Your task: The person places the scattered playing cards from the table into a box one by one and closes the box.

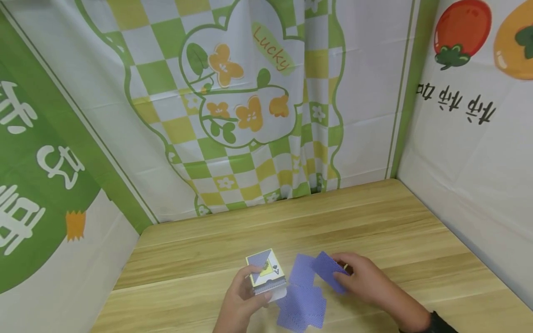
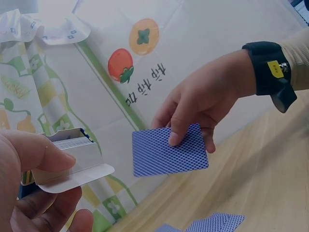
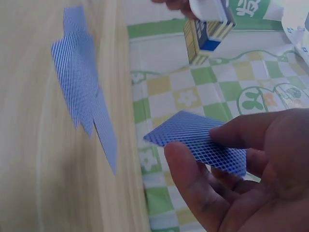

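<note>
My left hand grips a playing card box with an ace printed on its front. The box's white flap hangs open toward me, and the edges of cards show inside in the left wrist view. My right hand pinches a blue-backed playing card between thumb and fingers, to the right of the box. Whether it is a single card I cannot tell. Below and between the hands, several blue-backed cards lie overlapping, face down on the wooden table.
A checkered green and yellow cloth hangs behind the table's far edge. White printed sheets stand along the left and right sides. A dark band sits on my right wrist.
</note>
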`<state>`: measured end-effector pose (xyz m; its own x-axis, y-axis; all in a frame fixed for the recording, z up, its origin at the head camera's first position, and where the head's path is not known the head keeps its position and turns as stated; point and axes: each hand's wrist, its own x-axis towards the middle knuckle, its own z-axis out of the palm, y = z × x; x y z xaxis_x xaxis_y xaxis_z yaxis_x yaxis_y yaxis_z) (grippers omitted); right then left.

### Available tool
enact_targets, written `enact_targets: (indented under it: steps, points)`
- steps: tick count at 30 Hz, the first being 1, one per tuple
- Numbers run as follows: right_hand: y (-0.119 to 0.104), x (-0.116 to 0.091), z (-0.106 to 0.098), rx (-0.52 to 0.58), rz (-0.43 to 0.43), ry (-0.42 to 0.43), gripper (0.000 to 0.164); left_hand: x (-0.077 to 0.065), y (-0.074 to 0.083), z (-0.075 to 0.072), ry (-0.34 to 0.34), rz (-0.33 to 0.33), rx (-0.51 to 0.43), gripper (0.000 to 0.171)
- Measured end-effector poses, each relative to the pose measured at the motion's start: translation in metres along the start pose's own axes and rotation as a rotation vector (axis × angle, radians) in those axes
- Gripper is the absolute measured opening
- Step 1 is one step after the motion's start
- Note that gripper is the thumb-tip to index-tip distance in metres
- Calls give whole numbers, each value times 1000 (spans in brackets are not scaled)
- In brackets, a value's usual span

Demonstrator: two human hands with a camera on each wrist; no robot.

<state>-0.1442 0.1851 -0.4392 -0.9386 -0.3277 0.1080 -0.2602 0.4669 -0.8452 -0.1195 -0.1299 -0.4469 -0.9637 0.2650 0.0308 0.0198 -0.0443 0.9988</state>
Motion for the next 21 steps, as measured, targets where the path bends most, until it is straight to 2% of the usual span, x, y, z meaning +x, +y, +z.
enact_targets:
  steps: [4,9,16,21]
  points:
    - [-3,-2,7,237,46,-76,25,0,-1,1,3,-2,-13,58]
    - [-10,-3,16,451,21,-180,33,-1,-2,2,5,7,-36,58]
    - [-26,-9,28,650,28,-360,42,-1,-3,5,27,2,-39,57]
    - [-33,-14,42,711,68,-427,39,2,-3,8,33,18,-32,56]
